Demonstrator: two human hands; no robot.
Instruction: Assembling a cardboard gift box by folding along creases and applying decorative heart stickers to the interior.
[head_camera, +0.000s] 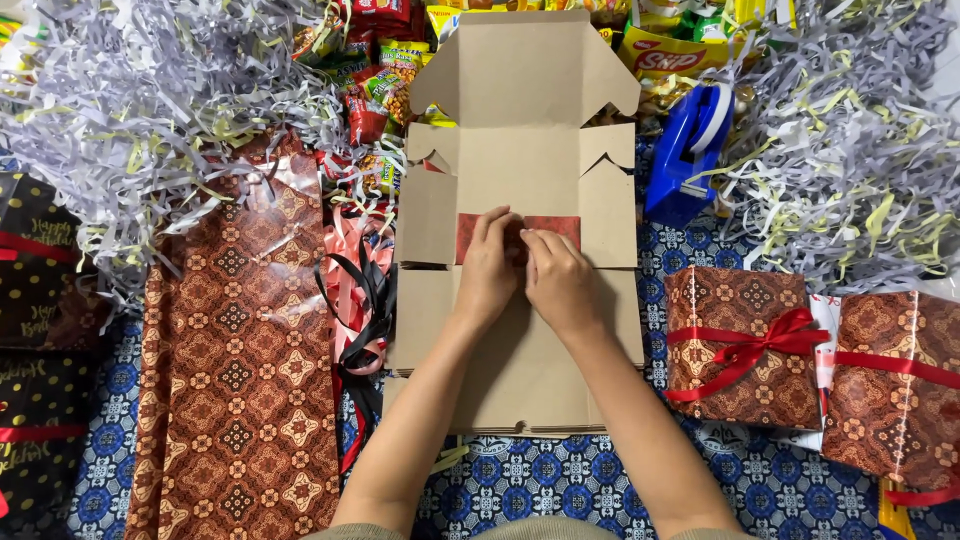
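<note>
Left hand (488, 268): lies on the unfolded brown cardboard box (520, 190), fingers curled down onto a red patterned piece (548, 230); fingertips press it, though whether they pinch it is hidden under the knuckles.
Right hand (558, 280): just beside the left hand, touching it at the fingertips; fingers bent onto the same red piece, with the hold itself hard to make out.
Red piece: sits across the middle panel of the box, between its two side flaps; its centre is covered by both hands, so only the two ends show.
Box: lies flat and open on a blue patterned cloth (560, 480), lid flap pointing away from the person.
Left of box: a long sheet of brown batik wrapping paper (235, 370), with a tangle of pink and black ribbons (358, 300) between it and the box.
Right of box: two wrapped parcels (745, 345) tied with red ribbon, the farther one cut off by the picture edge.
Beyond box: a blue tape dispenser (690, 150), snack packets (385, 70) partly buried, shredded paper (130, 90) heaped at both sides.
Far left edge: black dotted gift bags (35, 270), cut off.
</note>
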